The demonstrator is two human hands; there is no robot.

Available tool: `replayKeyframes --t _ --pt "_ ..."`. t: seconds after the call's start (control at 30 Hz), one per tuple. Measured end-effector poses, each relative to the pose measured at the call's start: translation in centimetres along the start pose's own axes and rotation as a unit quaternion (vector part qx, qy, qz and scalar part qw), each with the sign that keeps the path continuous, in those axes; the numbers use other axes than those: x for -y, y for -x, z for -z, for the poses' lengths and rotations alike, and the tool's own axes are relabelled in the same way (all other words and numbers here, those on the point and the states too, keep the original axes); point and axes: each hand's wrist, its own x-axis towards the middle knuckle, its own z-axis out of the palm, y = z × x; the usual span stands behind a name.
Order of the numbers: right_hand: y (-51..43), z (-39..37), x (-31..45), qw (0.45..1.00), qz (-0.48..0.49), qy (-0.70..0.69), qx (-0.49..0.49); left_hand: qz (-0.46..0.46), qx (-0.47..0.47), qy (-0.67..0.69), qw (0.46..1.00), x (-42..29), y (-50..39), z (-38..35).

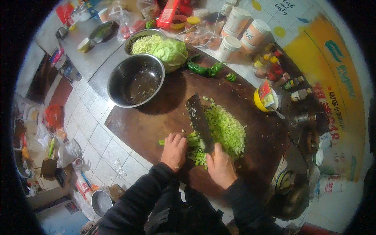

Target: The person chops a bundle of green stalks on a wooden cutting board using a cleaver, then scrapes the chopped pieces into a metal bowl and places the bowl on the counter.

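Note:
My left hand (174, 150) presses a bundle of green stalks (193, 139) onto the brown cutting board (141, 123). In my right hand (219, 166) is the handle of a cleaver (200, 122), whose dark wide blade stands across the stalks' cut end. Bits of chopped green cling to the blade. To its right lies a broad heap of finely chopped green stalks (227, 132), with a smaller pile of cut pieces (198, 157) by my right fingers. Most of the cleaver's handle is hidden in my grip.
A steel bowl (135, 80) with dark residue overlaps the board's far left. Behind it sit a cabbage (169, 52) and a bowl of shredded cabbage (147, 43). Green peppers (202, 68) lie along the far edge. A yellow tub (265, 97) with a spoon stands right, near several bottles (271, 63).

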Motion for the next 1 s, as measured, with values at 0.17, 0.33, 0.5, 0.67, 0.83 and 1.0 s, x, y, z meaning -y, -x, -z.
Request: replayKeyframes --t 0.17,0.33,0.5,0.67,0.83,1.0 --pt "0.1 0.1 -0.1 1.000 0.026 0.009 -0.002 0.025 0.043 -0.037 0.998 -0.2 -0.4 -0.9" --pt "0.5 -0.5 0.0 0.999 -0.017 0.008 -0.026 0.028 0.032 -0.008 0.999 -0.6 -1.1 -0.6" --pt "0.3 -0.3 0.0 1.000 0.015 -0.019 -0.011 -0.001 -0.011 0.042 0.999 -1.2 -0.5 1.5" --pt "0.1 0.0 0.7 1.000 -0.009 0.002 0.006 0.017 0.013 0.037 0.999 -0.5 0.2 2.0" --pt "0.0 0.5 0.8 0.997 0.032 -0.008 -0.069 0.018 0.024 0.036 0.999 0.1 -0.1 0.7" --pt "-0.1 0.6 0.2 1.000 -0.007 -0.008 0.010 0.039 0.045 0.014 0.998 0.0 -0.6 -0.2"
